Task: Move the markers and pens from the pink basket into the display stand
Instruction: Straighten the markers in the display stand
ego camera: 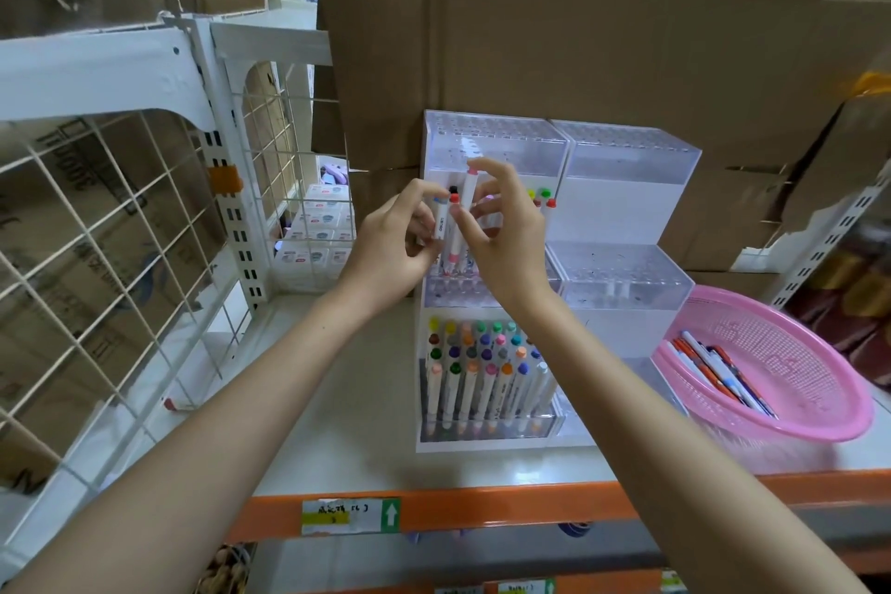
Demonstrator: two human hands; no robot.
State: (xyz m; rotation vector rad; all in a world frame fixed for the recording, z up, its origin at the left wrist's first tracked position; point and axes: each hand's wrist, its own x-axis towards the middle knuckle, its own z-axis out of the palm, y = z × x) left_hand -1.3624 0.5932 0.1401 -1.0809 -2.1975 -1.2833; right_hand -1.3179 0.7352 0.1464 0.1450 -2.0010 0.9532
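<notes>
I see cardboard boxes [602, 63] across the top, a white wire rack [96, 77] at left, an orange shelf edge [482, 509] below

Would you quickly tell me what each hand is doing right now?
Left hand: grips a blue-capped marker.
Right hand: pinches a pink-capped marker.

i note: pink, mesh-patterned basket [795, 352]; white markers [482, 376] with multicoloured caps; clear and white display stand [627, 193]; brown cardboard boxes [578, 39]; orange shelf edge [482, 510].

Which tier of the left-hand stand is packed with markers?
The bottom tier: rows of coloured-capped markers crowd it, while the top tier looks empty.
</notes>
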